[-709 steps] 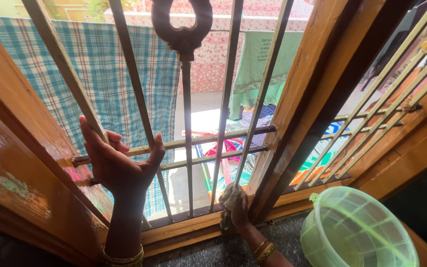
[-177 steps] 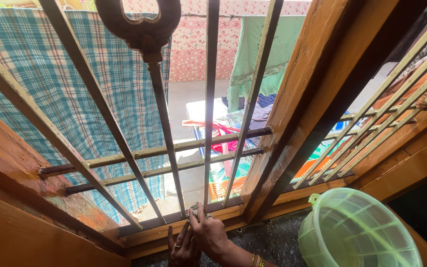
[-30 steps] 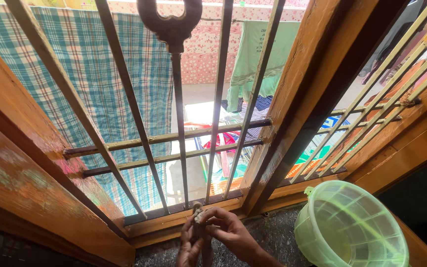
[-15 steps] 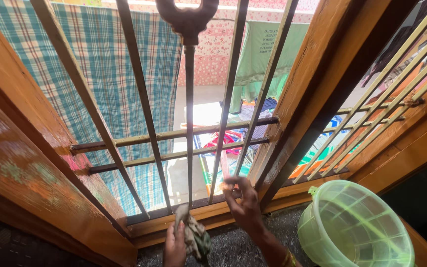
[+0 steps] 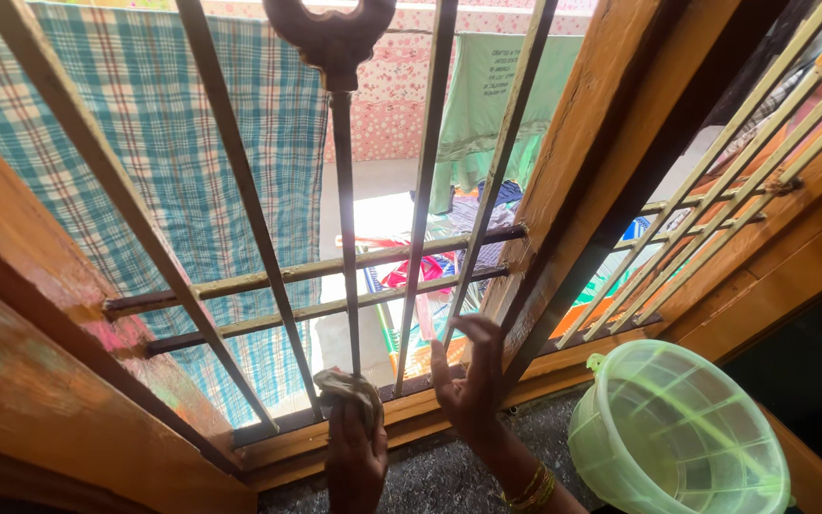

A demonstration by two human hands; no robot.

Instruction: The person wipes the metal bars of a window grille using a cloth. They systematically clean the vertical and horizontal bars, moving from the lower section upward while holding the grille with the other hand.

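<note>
My left hand [image 5: 354,457] is closed around a crumpled grey-green cleaning rag [image 5: 349,388], gripping it from below so the wad bulges out above my fingers. The rag sits at the foot of the window grille [image 5: 344,238], pressed against the base of the central vertical bar, just above the wooden sill [image 5: 411,414]. My right hand [image 5: 470,381] is just to the right of the rag, apart from it, holding nothing: palm turned up toward me, fingers spread and curled, the fingertips reaching near the next slanting bar. Gold bangles [image 5: 530,487] ring that wrist.

The grille is made of slim metal bars, dull and worn, with patches of pale paint; two horizontal rails cross them low down, and a dark cast ornament [image 5: 330,33] shaped like an open loop tops the middle bar. The window frame [image 5: 592,162] is varnished orange-brown wood, glossy and streaked. Near me the ledge [image 5: 430,476] is dark speckled stone. On it to the right stands a translucent pale green plastic basin [image 5: 679,433], round, with ribbed walls. Far beyond the bars hang a blue-green checked cloth [image 5: 154,143] and a plain green garment [image 5: 487,105].
</note>
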